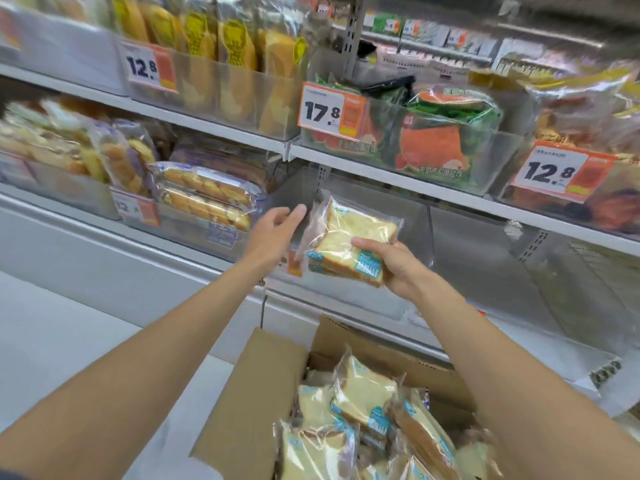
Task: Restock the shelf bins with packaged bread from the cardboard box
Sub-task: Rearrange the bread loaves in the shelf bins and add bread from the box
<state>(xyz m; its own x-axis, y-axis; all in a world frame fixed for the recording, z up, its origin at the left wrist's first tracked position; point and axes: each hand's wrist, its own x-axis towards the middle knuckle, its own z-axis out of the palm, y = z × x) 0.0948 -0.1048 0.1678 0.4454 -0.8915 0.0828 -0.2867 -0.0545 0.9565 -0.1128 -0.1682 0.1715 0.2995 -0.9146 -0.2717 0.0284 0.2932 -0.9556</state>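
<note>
Packaged bread (349,237), clear-wrapped slices, sits in the right hand (398,265), thumb curled over its lower edge, just in front of the clear shelf bin (420,233). The left hand (273,233) hovers beside it, fingers loosely spread, holding nothing. Placing seems the step in hand; next, the packet likely needs sliding upright into the bin. More packets (360,403) lie in the cardboard box (263,393) below.

Price tag 12.8 (147,65) upper left, price tag 17.8 (330,110) centre, watermelon-print packs (436,147) just behind it.
</note>
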